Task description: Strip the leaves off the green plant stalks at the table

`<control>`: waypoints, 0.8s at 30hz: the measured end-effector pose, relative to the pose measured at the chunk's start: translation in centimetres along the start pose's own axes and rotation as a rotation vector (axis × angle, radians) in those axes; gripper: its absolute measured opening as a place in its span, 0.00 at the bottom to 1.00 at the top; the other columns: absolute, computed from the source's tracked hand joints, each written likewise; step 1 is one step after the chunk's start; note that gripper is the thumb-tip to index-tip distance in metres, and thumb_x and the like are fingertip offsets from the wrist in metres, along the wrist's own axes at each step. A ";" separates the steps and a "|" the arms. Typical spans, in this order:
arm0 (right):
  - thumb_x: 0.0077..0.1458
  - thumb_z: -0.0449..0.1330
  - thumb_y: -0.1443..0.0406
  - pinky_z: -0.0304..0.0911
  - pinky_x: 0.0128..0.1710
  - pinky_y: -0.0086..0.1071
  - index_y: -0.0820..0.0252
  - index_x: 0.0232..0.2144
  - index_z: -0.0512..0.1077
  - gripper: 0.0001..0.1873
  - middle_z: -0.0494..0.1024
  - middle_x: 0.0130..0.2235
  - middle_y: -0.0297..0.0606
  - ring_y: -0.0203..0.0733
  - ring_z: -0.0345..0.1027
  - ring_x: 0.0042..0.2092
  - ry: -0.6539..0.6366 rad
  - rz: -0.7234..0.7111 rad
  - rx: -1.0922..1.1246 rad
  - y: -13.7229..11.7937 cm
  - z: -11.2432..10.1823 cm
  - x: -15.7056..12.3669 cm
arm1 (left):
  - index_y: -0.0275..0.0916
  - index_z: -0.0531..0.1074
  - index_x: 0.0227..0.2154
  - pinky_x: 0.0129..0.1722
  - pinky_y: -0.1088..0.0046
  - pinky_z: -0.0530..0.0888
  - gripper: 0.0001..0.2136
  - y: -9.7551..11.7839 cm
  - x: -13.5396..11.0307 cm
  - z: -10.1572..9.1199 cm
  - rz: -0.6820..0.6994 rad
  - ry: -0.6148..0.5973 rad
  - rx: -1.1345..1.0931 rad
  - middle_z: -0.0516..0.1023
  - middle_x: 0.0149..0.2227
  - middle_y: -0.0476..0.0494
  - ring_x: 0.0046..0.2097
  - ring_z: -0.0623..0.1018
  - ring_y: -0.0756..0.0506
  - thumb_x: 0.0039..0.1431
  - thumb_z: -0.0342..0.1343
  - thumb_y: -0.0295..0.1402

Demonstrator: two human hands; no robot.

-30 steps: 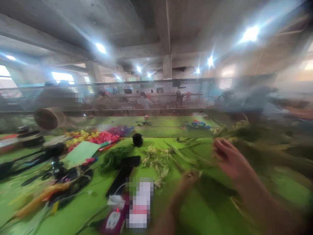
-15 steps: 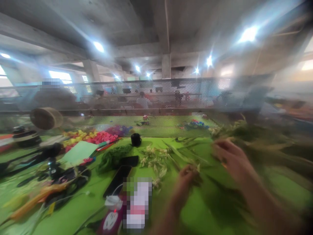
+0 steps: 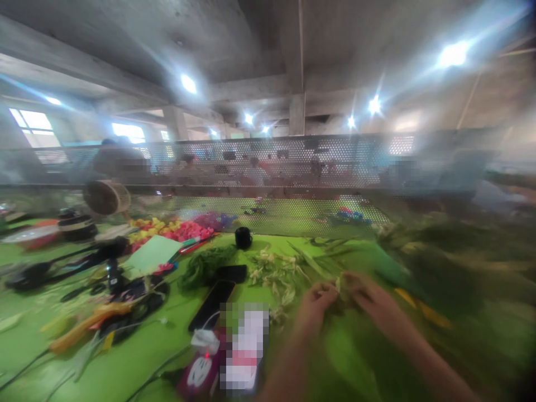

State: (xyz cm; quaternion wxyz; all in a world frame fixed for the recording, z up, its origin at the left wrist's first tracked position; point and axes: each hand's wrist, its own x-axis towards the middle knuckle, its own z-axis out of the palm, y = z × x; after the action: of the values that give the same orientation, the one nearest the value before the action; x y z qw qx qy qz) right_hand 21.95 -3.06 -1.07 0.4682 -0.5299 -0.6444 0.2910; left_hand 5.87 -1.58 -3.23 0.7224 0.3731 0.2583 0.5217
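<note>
My left hand [image 3: 316,304] and my right hand [image 3: 371,298] meet over the green table [image 3: 138,363], fingers pinched together on a small pale flower stem [image 3: 340,285] between them. A loose pile of pale flower heads and leaves [image 3: 274,273] lies just left of my hands. A big blurred bunch of green foliage [image 3: 444,262] spreads to the right of my right hand. Motion smears both hands, so the finger detail is soft.
A dark phone [image 3: 211,304], a pink device with a cable [image 3: 196,371], black tools [image 3: 125,290], a green card [image 3: 153,254], pink and yellow petals [image 3: 176,230] and a black cup [image 3: 243,238] lie on the left. A perforated metal screen [image 3: 272,184] closes the far edge.
My right hand has come down and left from the foliage bunch to meet my left hand. The left hand rose slightly toward it. The camera view shifted a little.
</note>
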 end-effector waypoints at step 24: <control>0.49 0.56 0.61 0.64 0.30 0.33 0.48 0.26 0.78 0.09 0.82 0.29 0.34 0.45 0.73 0.28 0.098 -0.141 -0.508 -1.5 -0.9 -0.4 | 0.37 0.72 0.28 0.34 0.73 0.71 0.15 0.3 0.5 -1.7 0.032 0.090 0.088 0.78 0.29 0.43 0.31 0.77 0.47 0.41 0.67 0.40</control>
State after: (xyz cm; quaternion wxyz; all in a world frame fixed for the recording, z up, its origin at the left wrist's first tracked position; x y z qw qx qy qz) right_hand 22.18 -3.95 0.45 0.3697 -0.5979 -0.7086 0.0607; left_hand 4.56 -0.62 -4.00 0.6845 0.3846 0.3075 0.5376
